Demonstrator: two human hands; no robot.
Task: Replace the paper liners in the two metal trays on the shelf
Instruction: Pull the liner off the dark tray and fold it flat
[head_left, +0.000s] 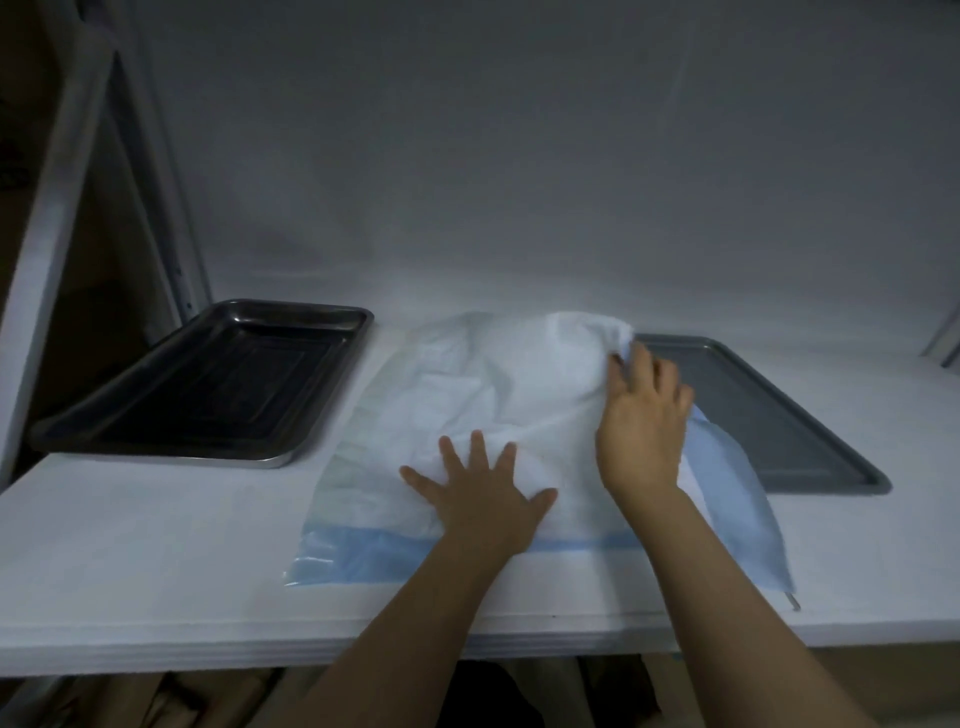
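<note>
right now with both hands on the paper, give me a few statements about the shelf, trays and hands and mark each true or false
1. Both metal trays hold a paper liner. False: the left tray and the right tray are both bare inside.
2. The left hand lies flat with its fingers spread on the white paper sheet. True.
3. The right hand rests inside the right tray. False: it grips the raised right part of the sheet, beside that tray.
4. The sheet lies on the shelf between the two trays. True.
5. The sheet shows a blue underside along its near edge. True.
</note>
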